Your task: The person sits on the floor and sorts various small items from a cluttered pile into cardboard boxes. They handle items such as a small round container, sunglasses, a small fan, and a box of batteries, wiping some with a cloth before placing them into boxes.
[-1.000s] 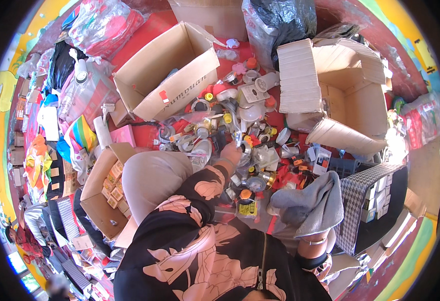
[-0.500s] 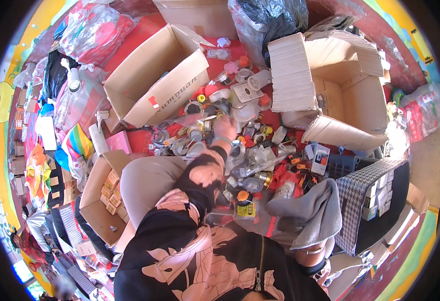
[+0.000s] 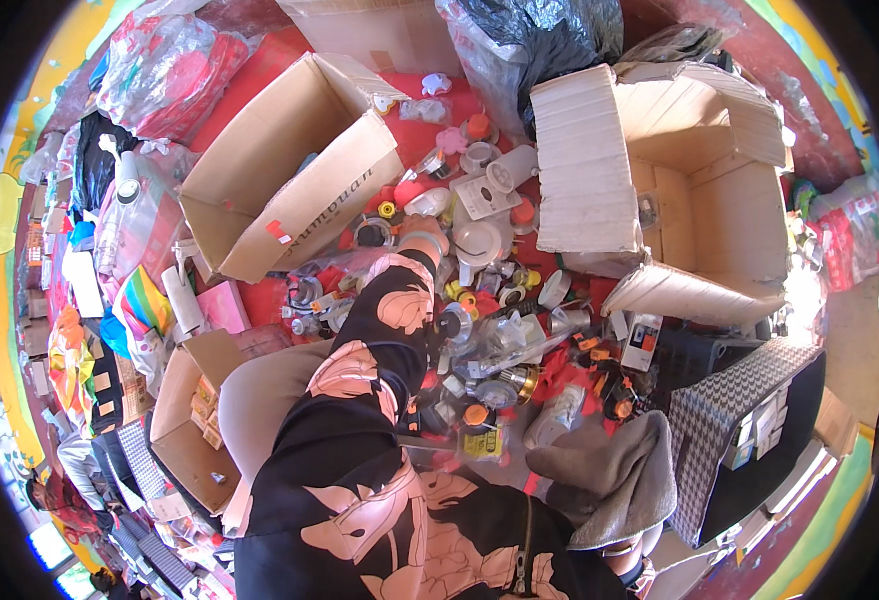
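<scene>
My left arm, in a black sleeve with pink flowers, stretches forward across a heap of small mixed parts. My left hand (image 3: pixel 423 231), with a band at the wrist, is down in the far part of the heap. Beside its fingers lie a white rounded cup-like piece (image 3: pixel 427 203) and a dark ring-shaped part (image 3: pixel 372 232). A round white dish-like piece (image 3: pixel 478 242) is just right of the hand. The fingers are too small and hidden to read. At lower right, a grey cloth (image 3: pixel 609 485) covers my right hand; only a little wrist shows below it.
An open cardboard box (image 3: pixel 329 205) stands beyond the heap at left, another (image 3: pixel 714 200) at right. A smaller carton (image 3: pixel 174 430) with little boxes sits by my left knee (image 3: pixel 264 410). A houndstooth-sided bin (image 3: pixel 714 430) is at right. Plastic bags (image 3: pixel 174 80) lie at far left.
My left hand has moved farther out and a little left over the heap, with the arm straighter. The grey cloth has sunk slightly, covering more of my right wrist.
</scene>
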Tool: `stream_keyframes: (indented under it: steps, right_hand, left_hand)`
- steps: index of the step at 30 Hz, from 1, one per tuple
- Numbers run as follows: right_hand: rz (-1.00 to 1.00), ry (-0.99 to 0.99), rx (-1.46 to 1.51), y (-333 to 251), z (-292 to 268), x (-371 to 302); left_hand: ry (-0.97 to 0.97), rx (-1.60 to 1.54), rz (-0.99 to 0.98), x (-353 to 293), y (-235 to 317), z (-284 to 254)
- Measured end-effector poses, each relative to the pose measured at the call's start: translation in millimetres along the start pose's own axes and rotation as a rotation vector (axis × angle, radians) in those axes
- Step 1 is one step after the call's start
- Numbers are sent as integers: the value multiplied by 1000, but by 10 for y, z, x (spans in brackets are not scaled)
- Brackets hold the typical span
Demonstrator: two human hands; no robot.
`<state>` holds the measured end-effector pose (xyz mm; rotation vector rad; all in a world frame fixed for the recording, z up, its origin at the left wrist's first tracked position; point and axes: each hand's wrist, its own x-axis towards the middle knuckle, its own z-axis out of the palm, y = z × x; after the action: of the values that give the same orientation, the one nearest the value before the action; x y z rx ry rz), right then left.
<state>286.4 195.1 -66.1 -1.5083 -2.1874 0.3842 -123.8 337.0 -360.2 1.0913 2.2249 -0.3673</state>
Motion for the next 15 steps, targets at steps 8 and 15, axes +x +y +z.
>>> stream_keyframes:
  steps: [8,15]
  right_hand:
    - [-14,20,36,-54,-89,-150]
    - [-22,65,88,-121,-329,-450]
  left_hand:
    - [-45,-152,256,-880,20,96]
    - [-30,-539,260,-1476,119,343]
